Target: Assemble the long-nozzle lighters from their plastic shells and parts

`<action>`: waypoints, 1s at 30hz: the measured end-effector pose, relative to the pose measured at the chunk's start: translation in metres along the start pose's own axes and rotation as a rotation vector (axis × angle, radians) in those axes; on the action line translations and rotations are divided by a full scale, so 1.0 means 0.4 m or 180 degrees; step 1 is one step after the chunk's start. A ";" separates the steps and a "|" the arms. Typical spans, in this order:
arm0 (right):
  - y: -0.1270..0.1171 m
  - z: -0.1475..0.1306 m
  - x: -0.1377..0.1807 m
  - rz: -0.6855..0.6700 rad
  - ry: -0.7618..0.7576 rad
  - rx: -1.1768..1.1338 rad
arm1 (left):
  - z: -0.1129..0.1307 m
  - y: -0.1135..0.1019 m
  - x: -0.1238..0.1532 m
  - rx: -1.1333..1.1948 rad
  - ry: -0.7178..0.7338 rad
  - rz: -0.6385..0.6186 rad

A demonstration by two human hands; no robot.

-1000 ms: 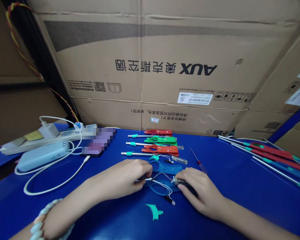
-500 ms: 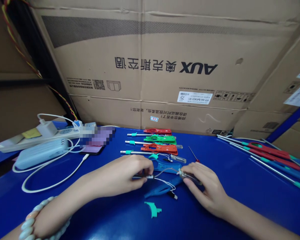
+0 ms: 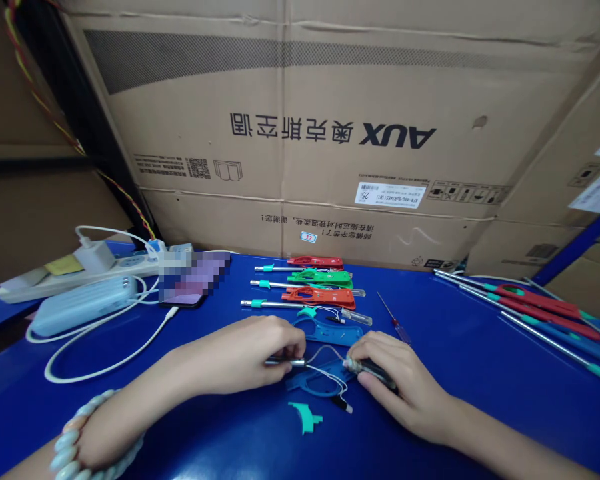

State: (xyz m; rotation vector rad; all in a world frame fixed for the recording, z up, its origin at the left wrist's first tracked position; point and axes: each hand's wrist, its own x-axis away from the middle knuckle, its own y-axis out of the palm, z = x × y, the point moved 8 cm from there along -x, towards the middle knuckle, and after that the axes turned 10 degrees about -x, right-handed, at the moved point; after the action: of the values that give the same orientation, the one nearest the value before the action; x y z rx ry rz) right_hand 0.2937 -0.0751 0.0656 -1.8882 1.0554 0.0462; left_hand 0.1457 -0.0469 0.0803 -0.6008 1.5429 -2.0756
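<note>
My left hand [image 3: 245, 353] is closed around a metal lighter tube [image 3: 297, 363], most of it hidden in the fingers. My right hand [image 3: 405, 383] grips a clear lighter fuel tank [image 3: 379, 373] with a pale valve end facing left. A thin hose [image 3: 325, 347] runs between tube and tank. White wires [image 3: 336, 377] lead from the tube to a small black igniter piece [image 3: 339, 403]. Under and behind these lie two blue lighter shell halves [image 3: 325, 331], the nearer half [image 3: 313, 385] partly covered. A teal trigger [image 3: 307, 419] lies in front.
Orange, green and red opened lighters [image 3: 320, 297] lie in rows behind. A screwdriver [image 3: 401, 329] rests beyond my right hand. Several long lighters [image 3: 540, 307] lie at right. At left are a power bank [image 3: 85, 307], phone [image 3: 200, 280] and power strip [image 3: 125, 267]. A cardboard box [image 3: 290, 160] stands behind.
My right hand has moved left with the fuel tank, bringing it nearer the tube and bending the hose more. The screwdriver's handle is now uncovered. My left hand has barely shifted.
</note>
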 end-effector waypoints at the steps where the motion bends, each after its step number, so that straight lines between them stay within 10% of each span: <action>1: 0.001 0.008 -0.001 -0.0026 0.0098 -0.0041 | -0.001 0.001 -0.001 -0.0001 -0.0004 0.0006; 30: -0.031 0.063 -0.012 0.0298 0.0789 0.0061 | -0.023 -0.028 0.003 0.0607 -0.0095 0.0298</action>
State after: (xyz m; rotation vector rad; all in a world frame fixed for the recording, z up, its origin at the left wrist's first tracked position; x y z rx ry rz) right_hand 0.3086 -0.0510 0.0623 -1.8593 1.3067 -0.1473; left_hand 0.1378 -0.0380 0.0887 -0.4778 1.3119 -2.1019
